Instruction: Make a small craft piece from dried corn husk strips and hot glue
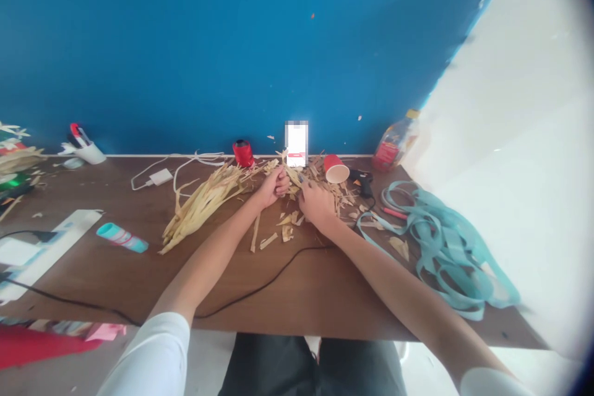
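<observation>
My left hand (275, 187) is closed with its fingers curled round a pale dried husk strip (293, 174), near the back of the brown table. To its right, my right hand (318, 201) has its fingers bent at the same piece, with a small dark thing by the fingertips that is too small to make out. Husk scraps (288, 219) lie under and around both hands. A bundle of long dried husks (204, 201) rests left of my left hand. Behind the hands a bright phone-like screen (297, 143) stands against the blue wall.
A red paper cup (336, 169) lies tipped beside a black glue gun (362, 180). Tangled teal ribbon (440, 241) covers the right side, near a bottle (392, 145). Leftward are a red roll (243, 153), a teal tube (121, 237) and a power strip (60, 247). A black cord (273, 277) crosses in front.
</observation>
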`<state>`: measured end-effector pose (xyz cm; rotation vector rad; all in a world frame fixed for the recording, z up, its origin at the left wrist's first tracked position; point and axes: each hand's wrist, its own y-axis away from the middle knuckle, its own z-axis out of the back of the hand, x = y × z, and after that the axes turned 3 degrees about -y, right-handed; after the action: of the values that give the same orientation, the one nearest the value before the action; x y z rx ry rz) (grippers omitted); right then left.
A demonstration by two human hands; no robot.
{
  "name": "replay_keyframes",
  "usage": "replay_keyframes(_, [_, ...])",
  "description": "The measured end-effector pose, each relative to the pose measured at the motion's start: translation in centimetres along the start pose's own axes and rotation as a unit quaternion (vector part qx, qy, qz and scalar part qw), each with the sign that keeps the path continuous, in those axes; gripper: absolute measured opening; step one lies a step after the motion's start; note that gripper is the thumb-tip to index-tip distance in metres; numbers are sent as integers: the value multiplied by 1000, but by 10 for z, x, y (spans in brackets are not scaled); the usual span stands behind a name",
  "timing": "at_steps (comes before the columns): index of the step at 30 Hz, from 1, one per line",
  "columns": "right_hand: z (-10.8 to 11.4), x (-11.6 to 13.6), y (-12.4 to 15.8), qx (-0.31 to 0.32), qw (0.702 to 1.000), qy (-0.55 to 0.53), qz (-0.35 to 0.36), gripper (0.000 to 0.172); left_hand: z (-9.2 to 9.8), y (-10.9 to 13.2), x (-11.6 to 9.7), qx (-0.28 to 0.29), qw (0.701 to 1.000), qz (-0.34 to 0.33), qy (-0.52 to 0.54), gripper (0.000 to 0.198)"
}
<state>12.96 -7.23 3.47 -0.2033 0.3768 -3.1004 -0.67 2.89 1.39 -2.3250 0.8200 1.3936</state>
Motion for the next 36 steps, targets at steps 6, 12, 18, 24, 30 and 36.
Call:
replay_keyframes(6, [-10, 3, 4, -6, 998, -60, 18, 36, -6, 1, 10, 6, 992, -11, -128, 38])
replay_keyframes(12, [-15, -1, 1, -40, 991, -125, -11, 35, -11, 2, 12, -1, 988, 11, -151, 34])
replay_keyframes(18, [-20, -6, -2, -87, 982, -162, -29, 33, -9, 3, 11, 37, 981, 15, -192, 28])
replay_keyframes(24, [-20, -4, 1, -72, 989, -131, -6, 27, -4, 4, 14, 65, 970, -1, -234, 21])
replay_keyframes(30, [-19, -5, 2, -67, 992, -105, -9, 31, -3, 5, 13, 71, 961, -27, -267, 14])
replay_keyframes(36, [-25, -8, -1, -61, 995, -75, -12, 33, -4, 5, 11, 67, 943, -24, -326, 9])
